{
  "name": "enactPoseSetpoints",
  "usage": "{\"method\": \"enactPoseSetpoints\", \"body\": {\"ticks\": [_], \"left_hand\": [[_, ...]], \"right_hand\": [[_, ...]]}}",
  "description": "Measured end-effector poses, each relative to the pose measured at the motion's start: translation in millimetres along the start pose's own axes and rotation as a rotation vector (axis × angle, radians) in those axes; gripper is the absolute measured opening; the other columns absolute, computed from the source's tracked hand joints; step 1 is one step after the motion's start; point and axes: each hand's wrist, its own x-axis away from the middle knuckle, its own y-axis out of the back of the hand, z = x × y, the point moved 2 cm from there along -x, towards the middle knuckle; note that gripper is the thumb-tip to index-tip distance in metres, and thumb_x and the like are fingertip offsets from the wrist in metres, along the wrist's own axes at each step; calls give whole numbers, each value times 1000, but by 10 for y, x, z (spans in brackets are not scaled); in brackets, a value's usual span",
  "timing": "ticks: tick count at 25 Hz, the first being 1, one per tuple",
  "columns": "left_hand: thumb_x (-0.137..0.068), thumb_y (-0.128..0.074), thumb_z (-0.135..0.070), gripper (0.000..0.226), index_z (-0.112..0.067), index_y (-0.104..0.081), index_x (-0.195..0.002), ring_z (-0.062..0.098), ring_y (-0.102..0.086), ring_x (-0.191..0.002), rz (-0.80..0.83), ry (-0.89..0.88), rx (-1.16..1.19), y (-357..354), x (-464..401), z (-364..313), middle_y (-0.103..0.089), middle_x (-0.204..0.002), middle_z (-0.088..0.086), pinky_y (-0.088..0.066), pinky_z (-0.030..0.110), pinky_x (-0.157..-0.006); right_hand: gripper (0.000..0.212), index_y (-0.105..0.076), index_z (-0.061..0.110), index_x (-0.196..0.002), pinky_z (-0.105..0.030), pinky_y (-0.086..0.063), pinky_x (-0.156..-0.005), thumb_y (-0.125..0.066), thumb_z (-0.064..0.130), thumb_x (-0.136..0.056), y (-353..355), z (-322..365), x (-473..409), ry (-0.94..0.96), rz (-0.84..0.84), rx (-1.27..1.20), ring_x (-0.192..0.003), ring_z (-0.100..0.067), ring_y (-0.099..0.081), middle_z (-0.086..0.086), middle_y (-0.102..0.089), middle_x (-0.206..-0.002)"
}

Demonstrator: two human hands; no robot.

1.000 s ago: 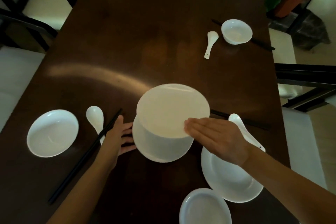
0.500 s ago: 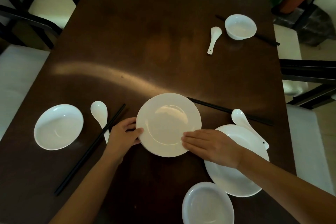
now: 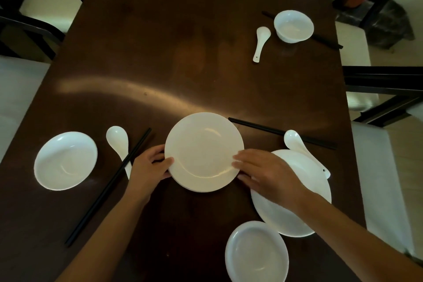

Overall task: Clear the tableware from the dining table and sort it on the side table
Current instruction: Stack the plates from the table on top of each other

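Observation:
Two white plates lie stacked point(image 3: 203, 151) in the middle of the dark wooden dining table point(image 3: 183, 52). My left hand point(image 3: 148, 166) grips the stack's left rim. My right hand point(image 3: 265, 173) holds its right rim, fingers over the top plate. A large white plate point(image 3: 295, 213) lies to the right, partly under my right arm, with a white spoon point(image 3: 302, 151) resting on its rim. A bowl point(image 3: 256, 253) sits near me, another bowl point(image 3: 66, 160) at the left, and a small bowl point(image 3: 293, 26) at the far right.
Black chopsticks point(image 3: 107, 186) and a white spoon point(image 3: 119, 144) lie left of the stack. More chopsticks point(image 3: 281, 133) lie behind the large plate, a third pair point(image 3: 325, 40) under the far bowl, beside a spoon point(image 3: 261, 42). Chairs point(image 3: 377, 80) flank both table sides.
The upper plate, tilted above the lower one a second ago, has come down flat onto it. Both hands have closed on the stack's rims.

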Motion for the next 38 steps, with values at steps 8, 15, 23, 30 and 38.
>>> {"method": "enactPoseSetpoints", "body": {"ticks": [8, 15, 23, 30, 38], "left_hand": [[-86, -60, -7, 43, -17, -52, -128, 18, -54, -109, 53, -6, -10, -21, 51, -75, -57, -116, -1, -53, 27, -69], [-87, -58, -4, 49, -13, -46, -133, 26, -51, -116, 76, 85, 35, 0, 38, -123, -51, -136, 13, -49, 46, -90], [-88, -57, -5, 48, -12, -46, -134, 30, -50, -121, 113, 83, 53, 15, 49, -131, -51, -135, 12, -47, 49, -94], [-93, -52, -18, 33, -15, -53, -126, 27, -54, -111, 91, 153, 107, 8, 78, -175, -54, -124, 7, -50, 44, -87], [-90, -55, -35, 22, -26, -54, -110, 17, -61, -90, 77, 193, 205, 22, 119, -169, -61, -102, -2, -54, 35, -65]], "right_hand": [[39, -61, 21, -114, -33, -47, -86, -72, 26, -77, 293, -19, 1083, -1199, -277, -313, -93, -14, -57, -4, -64, -116], [63, -44, 16, -134, -43, -50, -88, -72, 19, -77, 229, -43, 1506, -1531, -190, -375, -98, -25, -59, -12, -61, -117], [43, -55, 16, -117, -37, -59, -70, -64, -4, -79, 242, -141, 1642, -1516, -451, -970, -92, -28, -67, -14, -67, -97], [46, -54, 19, -123, -22, -58, -58, -63, 1, -82, 597, -158, 1480, -1377, -490, -958, -88, -18, -67, -6, -69, -98], [42, -62, 38, -101, -26, -59, -60, -62, 0, -81, 742, -134, 662, -1212, -429, -1064, -80, -11, -71, 8, -71, -91]]}}
